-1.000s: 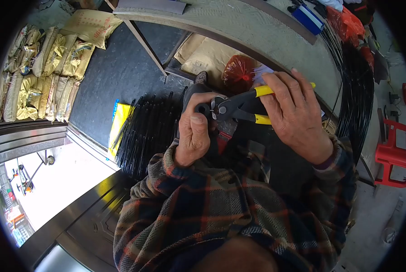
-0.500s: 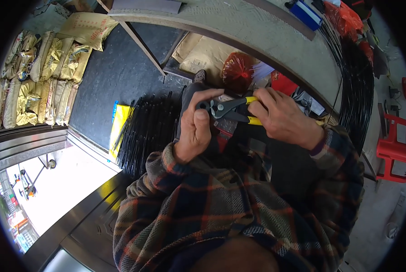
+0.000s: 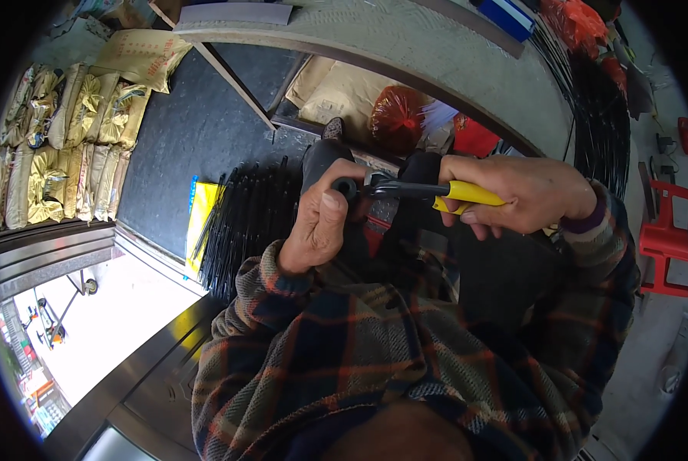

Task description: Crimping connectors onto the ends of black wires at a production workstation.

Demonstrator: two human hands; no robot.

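Note:
My left hand (image 3: 313, 230) pinches a small black ring-shaped part (image 3: 345, 188) between thumb and fingers. In my right hand (image 3: 540, 192) is a pair of cutting pliers (image 3: 417, 189) with yellow grips and a dark metal head. The fingers wrap round the grips, and the tool lies sideways with its jaws pointing left. Those jaws sit right beside the black part; whether they bite on it I cannot tell. Both hands are above my lap.
A grey worktop (image 3: 428, 58) crosses the far side. Long black strips lie bundled (image 3: 248, 219) on the left, with another bundle (image 3: 601, 127) on the right. A red bag (image 3: 398, 119) sits under the worktop. Stacked sacks (image 3: 71, 146) stand far left, a red stool (image 3: 666, 242) right.
My right hand has shifted right and rolled over, turning the pliers so that they show more edge-on. Their grips appear closer together. The left hand keeps the black part and has barely moved.

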